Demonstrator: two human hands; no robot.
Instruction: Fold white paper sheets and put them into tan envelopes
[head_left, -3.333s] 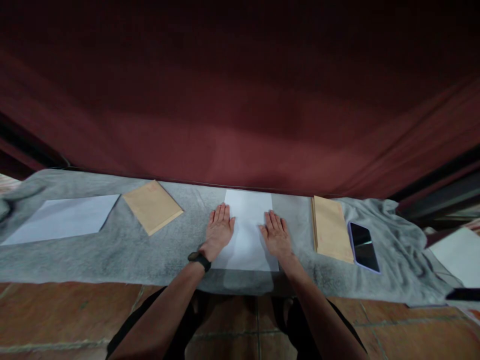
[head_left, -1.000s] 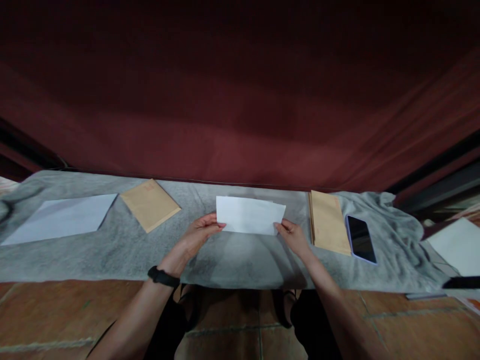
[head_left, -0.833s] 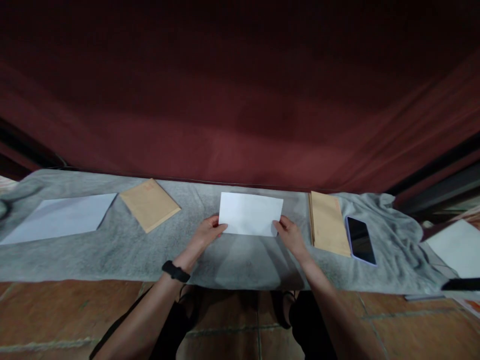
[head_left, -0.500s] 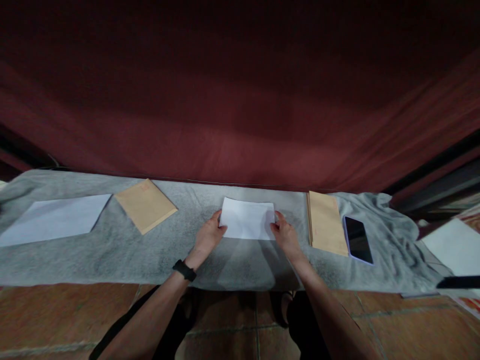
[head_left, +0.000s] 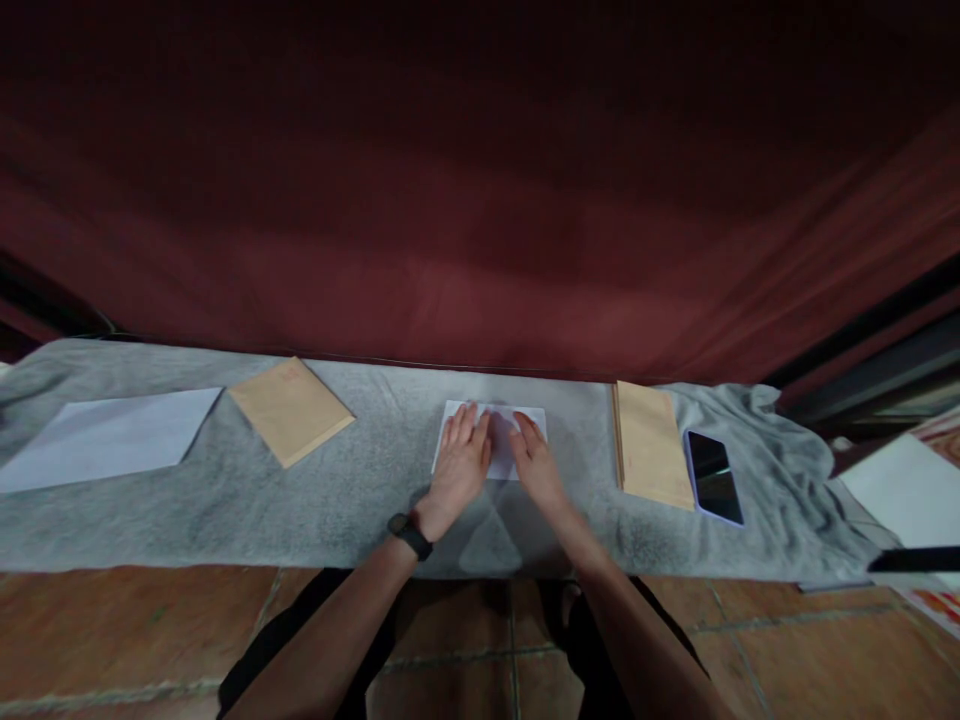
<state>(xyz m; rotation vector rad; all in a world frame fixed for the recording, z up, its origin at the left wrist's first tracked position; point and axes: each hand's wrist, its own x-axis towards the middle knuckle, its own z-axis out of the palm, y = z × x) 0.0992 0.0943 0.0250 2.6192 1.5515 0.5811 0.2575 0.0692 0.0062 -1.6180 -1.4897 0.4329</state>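
A white sheet of paper point(head_left: 501, 462), looking folded, lies flat on the grey cloth point(head_left: 360, 510) in front of me. My left hand point(head_left: 463, 460) rests on its left half, palm down with the fingers stretched forward; a dark watch is on that wrist. Over the right half is my right hand point(head_left: 535, 462), its fingers spread and touching the paper. Neither hand grips anything. The hands cover much of the sheet between them.
Left of the hands lies a tan envelope point(head_left: 292, 412), with white paper point(head_left: 112, 435) beyond it. To the right are stacked tan envelopes point(head_left: 655, 445) and a phone point(head_left: 715, 477) in a lilac case. A dark red wall point(head_left: 480, 250) rises behind the cloth.
Both hands have moved inward from the paper's side edges onto its top. Their grip on the edges has been let go, and the paper now lies flatter.
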